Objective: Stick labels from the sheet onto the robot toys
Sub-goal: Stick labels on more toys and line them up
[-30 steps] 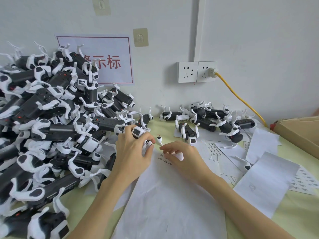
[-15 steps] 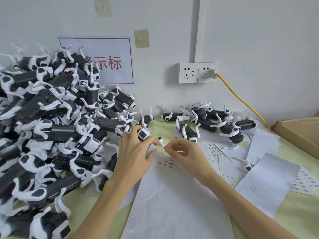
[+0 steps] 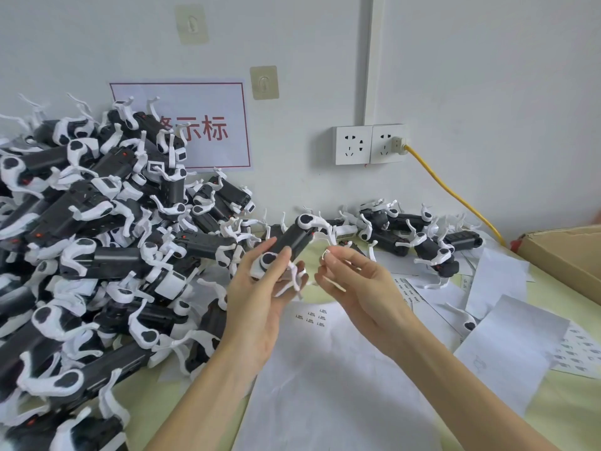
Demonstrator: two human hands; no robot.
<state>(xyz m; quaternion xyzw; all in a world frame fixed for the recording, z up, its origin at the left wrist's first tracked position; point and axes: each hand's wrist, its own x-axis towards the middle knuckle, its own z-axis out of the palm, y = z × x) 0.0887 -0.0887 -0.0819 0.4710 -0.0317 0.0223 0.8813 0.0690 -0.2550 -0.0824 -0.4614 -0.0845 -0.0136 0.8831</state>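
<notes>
My left hand (image 3: pixel 260 297) grips a black-and-white robot toy (image 3: pixel 294 239) and holds it lifted above the table, tilted up to the right. My right hand (image 3: pixel 354 284) is just right of it and pinches a small white label (image 3: pixel 326 253) between thumb and forefinger, close to the toy's leg. The label sheet (image 3: pixel 325 369) lies flat below both hands, with a few small printed labels (image 3: pixel 312 315) left near its top.
A tall heap of the same toys (image 3: pixel 97 239) fills the left side. Several more toys (image 3: pixel 416 236) lie along the wall. Loose backing sheets (image 3: pixel 507 346) cover the right of the table. A cardboard box (image 3: pixel 566 252) stands far right, a yellow cable (image 3: pixel 455 196) above it.
My left hand has lifted the toy out of the heap's edge and turned it. My right hand has risen from the sheet with a label pinched.
</notes>
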